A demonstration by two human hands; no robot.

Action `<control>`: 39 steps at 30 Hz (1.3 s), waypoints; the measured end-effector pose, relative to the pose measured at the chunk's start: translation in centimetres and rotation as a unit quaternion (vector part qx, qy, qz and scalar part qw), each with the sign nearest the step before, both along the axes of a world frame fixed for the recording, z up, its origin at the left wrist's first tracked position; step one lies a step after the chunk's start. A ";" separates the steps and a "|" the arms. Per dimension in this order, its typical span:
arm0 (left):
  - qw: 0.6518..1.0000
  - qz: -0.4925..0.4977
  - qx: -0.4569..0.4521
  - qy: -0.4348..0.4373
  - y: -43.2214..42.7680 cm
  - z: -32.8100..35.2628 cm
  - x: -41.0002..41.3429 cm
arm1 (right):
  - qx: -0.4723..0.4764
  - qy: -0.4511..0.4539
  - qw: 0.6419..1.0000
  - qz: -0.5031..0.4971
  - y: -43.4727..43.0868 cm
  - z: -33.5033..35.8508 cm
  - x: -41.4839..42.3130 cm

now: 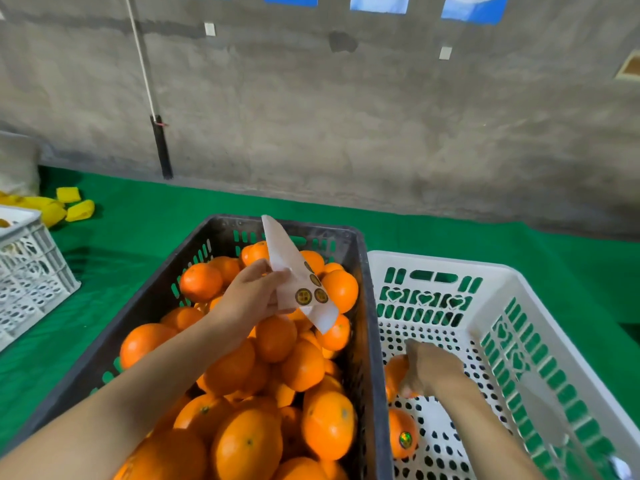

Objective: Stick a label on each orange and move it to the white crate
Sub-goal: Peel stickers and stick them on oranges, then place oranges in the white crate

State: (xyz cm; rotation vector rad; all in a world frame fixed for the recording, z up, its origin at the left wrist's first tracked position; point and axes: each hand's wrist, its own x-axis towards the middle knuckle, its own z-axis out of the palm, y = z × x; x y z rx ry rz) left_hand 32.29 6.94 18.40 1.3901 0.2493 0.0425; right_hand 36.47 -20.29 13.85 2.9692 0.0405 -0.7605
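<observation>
Gripping one orange (pixel 396 371) low inside the white crate (pixel 443 263) near its left wall, the right hand (pixel 429 370) curls over it, a labelled orange (pixel 401 434) lies by the same wall toward the near corner, and the left hand (pixel 252 296) pinches the label sheet (pixel 299 278) above the full black crate (pixel 138 323) adjoining.

The black crate (pixel 145 306) was heaped with oranges (pixel 249 441) nearly to its rim, so access was from above only. The left hand (pixel 249 296) held the label sheet (pixel 294 271) over its far half, obstructing that approach. The white crate (pixel 450 268) stood just beside it on the right, with no passable gap visible. Its near left corner was occupied by the right hand (pixel 429 372) gripping an orange (pixel 396 370), with a labelled orange (pixel 401 434) nearer. The remaining floor was open. Free bench (pixel 138 230) lay left, bounded by a second crate (pixel 31 271) and the far wall (pixel 346 133).
</observation>
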 end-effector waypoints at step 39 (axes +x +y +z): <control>0.985 -0.129 0.076 -0.081 -1.4 0.2 -1.3 | 0.432 -0.528 0.709 0.178 7.3 2.1 -4.7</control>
